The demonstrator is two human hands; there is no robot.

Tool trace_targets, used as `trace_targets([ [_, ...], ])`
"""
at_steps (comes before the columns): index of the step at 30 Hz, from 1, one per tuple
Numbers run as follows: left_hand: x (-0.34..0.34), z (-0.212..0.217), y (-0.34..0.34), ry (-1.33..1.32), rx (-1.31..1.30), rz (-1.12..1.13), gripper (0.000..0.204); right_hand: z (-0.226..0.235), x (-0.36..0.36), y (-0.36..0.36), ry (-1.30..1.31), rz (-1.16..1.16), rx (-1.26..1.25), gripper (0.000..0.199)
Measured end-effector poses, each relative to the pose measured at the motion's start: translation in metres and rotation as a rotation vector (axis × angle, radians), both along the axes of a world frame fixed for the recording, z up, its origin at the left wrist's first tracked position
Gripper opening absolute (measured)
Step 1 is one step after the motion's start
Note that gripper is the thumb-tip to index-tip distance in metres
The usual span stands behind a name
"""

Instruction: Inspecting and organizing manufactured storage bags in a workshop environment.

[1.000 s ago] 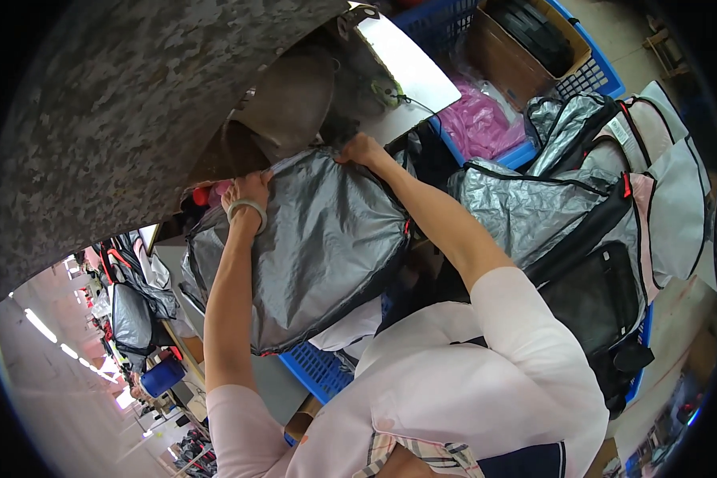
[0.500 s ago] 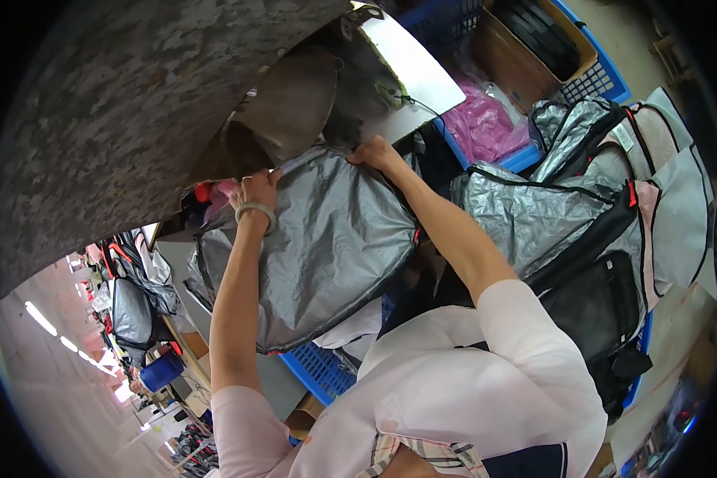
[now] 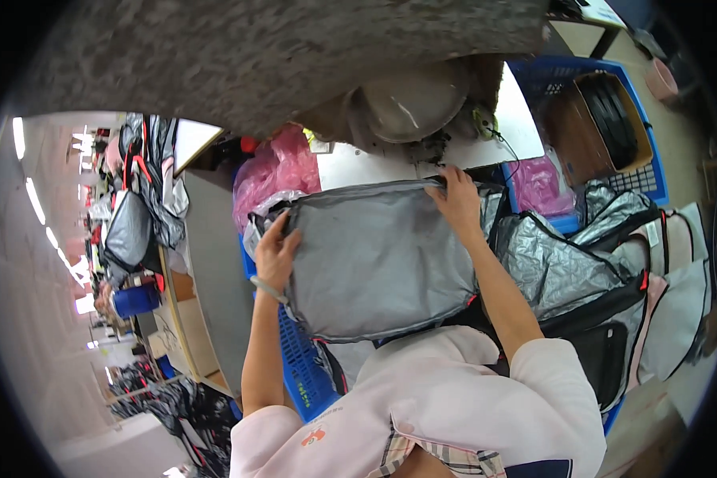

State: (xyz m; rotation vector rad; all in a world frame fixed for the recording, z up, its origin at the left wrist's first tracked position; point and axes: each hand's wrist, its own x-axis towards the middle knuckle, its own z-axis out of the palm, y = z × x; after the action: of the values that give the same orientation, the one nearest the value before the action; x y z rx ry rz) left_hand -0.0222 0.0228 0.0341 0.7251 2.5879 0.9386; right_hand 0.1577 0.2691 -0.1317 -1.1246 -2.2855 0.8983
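A silver-lined bag (image 3: 382,263) with dark edging lies spread in front of me, its grey lining facing up and a small red tab at its lower right. At its upper left corner, my left hand (image 3: 276,259) grips the edge, thumb on the lining; a pale bangle circles the wrist. My right hand (image 3: 459,201) holds the far edge toward the right, its fingertips close to the white table. The fingers' undersides and the bag's underside are hidden.
Beyond the bag is a white machine table (image 3: 350,165). Pink plastic (image 3: 283,167) bulges at the left. More silver-lined bags (image 3: 550,255) are heaped at the right, near a blue crate (image 3: 653,151). Another blue basket (image 3: 299,366) stands below. Dark mottled material (image 3: 279,56) covers the upper view.
The bag has turned flatter and squarer to me, its lining smoother. My left hand has moved lower along it to the left corner; my right hand stays on the far edge.
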Motion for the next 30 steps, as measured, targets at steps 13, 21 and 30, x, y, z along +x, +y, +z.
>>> trace_targets([
  [13,-0.003,0.004,-0.023,0.182,-0.015,0.076,0.034,-0.034,0.013,0.000,0.124,0.009,-0.455,0.029],
  [21,-0.016,0.053,-0.022,-0.016,0.291,0.121,0.028,-0.017,-0.052,0.040,0.297,0.105,-0.630,0.020],
  [30,-0.022,0.051,0.008,-0.004,0.311,0.041,0.027,-0.036,-0.078,0.065,0.258,-0.029,-0.719,0.015],
])
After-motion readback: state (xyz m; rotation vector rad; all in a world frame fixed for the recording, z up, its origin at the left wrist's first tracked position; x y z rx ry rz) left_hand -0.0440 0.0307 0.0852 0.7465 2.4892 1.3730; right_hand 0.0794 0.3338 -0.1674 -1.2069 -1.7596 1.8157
